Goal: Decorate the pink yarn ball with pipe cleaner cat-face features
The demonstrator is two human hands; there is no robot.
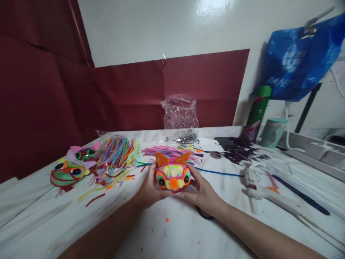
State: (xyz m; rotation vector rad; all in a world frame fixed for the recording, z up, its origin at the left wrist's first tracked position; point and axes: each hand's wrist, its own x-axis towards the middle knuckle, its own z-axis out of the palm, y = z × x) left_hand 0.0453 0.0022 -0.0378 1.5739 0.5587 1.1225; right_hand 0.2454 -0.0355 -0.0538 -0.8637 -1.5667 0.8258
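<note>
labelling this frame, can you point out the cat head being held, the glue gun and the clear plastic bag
cat head [173,175]: head view, on its orange pompom nose side, between both hands
glue gun [252,184]: head view, on its white body lying on the table
clear plastic bag [180,112]: head view, on its crinkled front

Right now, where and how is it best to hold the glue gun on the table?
Probably by its handle. The glue gun lies flat on the table, right of the right hand, so come from above; its front tip cannot be made out.
</note>
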